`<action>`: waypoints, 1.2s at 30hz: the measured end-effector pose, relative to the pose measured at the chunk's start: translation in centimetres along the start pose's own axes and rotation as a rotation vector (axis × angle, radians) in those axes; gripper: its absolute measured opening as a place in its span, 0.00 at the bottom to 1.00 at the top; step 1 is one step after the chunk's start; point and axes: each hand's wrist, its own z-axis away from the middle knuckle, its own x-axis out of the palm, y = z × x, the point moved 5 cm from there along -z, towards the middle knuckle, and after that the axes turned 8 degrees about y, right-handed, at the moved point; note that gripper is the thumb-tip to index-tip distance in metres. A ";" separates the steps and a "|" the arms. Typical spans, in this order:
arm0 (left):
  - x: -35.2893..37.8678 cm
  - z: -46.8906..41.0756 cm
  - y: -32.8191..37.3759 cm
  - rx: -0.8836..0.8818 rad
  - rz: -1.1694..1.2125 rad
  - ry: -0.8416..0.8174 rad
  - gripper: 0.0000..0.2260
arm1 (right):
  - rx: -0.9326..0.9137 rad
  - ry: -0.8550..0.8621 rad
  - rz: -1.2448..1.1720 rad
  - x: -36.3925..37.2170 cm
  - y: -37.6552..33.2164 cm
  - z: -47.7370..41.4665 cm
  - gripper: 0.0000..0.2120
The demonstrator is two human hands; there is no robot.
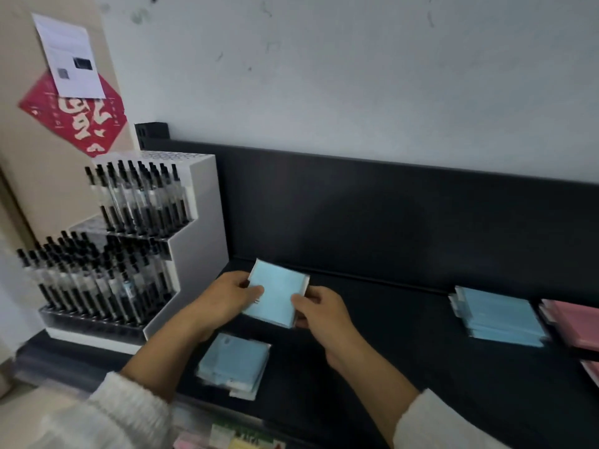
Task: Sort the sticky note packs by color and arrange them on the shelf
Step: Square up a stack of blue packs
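hands: left hand (227, 298) and right hand (319, 311) pinch blue pack (275, 293) at frame centre, above shelf (372, 319) | risk: thin two-thumb pinch, slick wrap may slip onto lower blue pack (233, 364)

Black shelf (372, 322): pen rack (194, 254), blue pile (233, 364), blue stack (499, 315), pink stack (575, 322).

Dim, even light — soft blur, edges warped.
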 end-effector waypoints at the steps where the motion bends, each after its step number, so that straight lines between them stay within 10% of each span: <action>1: -0.4 -0.5 -0.5 -0.011 -0.017 0.006 0.06 | 0.017 0.015 0.003 0.5 0.1 -0.3 0.11; 22: -0.2 -2.5 -5.8 -0.122 -0.206 -0.036 0.11 | 0.145 0.068 0.149 2.8 2.3 -1.2 0.07; 30: 0.4 -1.0 -0.5 0.229 -0.584 0.205 0.22 | 0.073 0.090 0.305 -3.2 1.0 0.1 0.23; 36: 4.4 0.0 4.3 0.408 -0.705 0.172 0.22 | -0.137 0.240 0.851 -14.6 0.6 -0.1 0.21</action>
